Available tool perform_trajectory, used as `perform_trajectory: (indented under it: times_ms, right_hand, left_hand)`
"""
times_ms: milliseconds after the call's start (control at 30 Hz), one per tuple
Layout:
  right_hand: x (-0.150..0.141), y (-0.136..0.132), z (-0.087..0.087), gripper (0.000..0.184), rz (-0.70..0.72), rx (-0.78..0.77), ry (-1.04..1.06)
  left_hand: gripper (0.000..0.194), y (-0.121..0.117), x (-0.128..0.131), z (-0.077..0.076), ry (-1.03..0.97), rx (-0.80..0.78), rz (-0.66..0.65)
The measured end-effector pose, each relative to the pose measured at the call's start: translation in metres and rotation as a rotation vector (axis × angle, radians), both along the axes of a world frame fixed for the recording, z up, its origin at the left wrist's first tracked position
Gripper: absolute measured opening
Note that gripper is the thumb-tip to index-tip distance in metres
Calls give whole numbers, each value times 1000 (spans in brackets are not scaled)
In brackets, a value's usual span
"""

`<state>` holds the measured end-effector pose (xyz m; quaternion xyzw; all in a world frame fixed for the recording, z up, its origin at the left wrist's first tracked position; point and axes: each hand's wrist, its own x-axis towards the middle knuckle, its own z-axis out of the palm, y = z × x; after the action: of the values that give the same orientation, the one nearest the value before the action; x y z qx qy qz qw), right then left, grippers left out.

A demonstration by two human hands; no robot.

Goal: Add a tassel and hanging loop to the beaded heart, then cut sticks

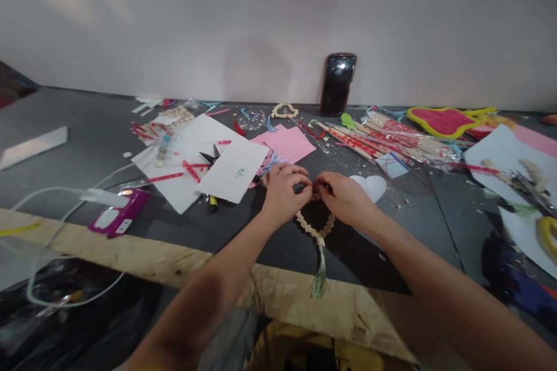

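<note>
A loop of small pale wooden pieces, a beaded bracelet [310, 230], lies on the dark table in front of me. From its near end hangs a pale green tassel [319, 276], which reaches the table's edge. My left hand [286, 188] is closed in a pinch at the far left of the loop. Opposite it, the thumb and forefinger of my right hand [343, 196] pinch the loop's far end. The two sets of fingertips almost meet, and they hide the part between them.
Behind stands a phone [338, 84] against the wall. Left are a white card [235, 169], pliers [210, 155] and a purple box [119, 213] with a white cable. Wrapped sticks [400, 133] and a white paper heart [372, 186] are right. Pink paper [289, 144] lies beyond my hands.
</note>
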<state>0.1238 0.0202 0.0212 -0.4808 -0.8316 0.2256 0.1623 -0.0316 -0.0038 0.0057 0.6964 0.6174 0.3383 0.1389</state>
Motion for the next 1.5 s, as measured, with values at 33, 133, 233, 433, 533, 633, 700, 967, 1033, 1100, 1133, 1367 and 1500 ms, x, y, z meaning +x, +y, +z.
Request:
perform_trajectory:
  times_ms: [33, 133, 233, 433, 533, 633, 700, 967, 1033, 1100, 1133, 1367, 1500]
  right_hand:
    - [-1, 0, 0, 16, -7, -10, 1]
    - [-2, 0, 2, 17, -19, -48, 3]
    - [-1, 2, 4, 18, -27, -90, 7]
    - [2, 7, 9, 18, -18, -143, -4]
    - [2, 8, 11, 19, -12, -146, -28]
    - [1, 9, 12, 20, -3, -137, -68]
    - [1, 8, 14, 21, -4, -122, -104]
    - [-1, 6, 18, 16, -8, -67, -228]
    - [0, 7, 18, 14, 3, -58, -228]
    - [1, 7, 18, 14, 15, -43, -202]
    - [3, 7, 17, 15, 13, -29, -179]
    - [5, -10, 16, 15, 29, 75, -67]
    - [1, -14, 14, 19, 53, 79, -61]
  left_hand:
    - [7, 0, 0, 0, 13, 10, -10]
    - [8, -1, -1, 0, 57, 39, -41]
    - [8, -2, -1, 1, 113, 71, -65]
    - [12, -4, -2, -2, 197, 157, -81]
    - [15, -5, -3, -3, 202, 184, -79]
    - [14, -6, -3, -3, 214, 190, -86]
    - [15, -6, -3, -3, 228, 196, -92]
    - [13, -8, -3, 0, 286, 203, -161]
    - [12, -8, -3, 1, 285, 180, -173]
    - [10, -7, -2, 1, 245, 145, -136]
    - [9, -6, -1, 1, 208, 122, -105]
    - [9, 0, -2, 1, -71, -82, 32]
    - [8, 2, -4, -1, -140, -116, 15]
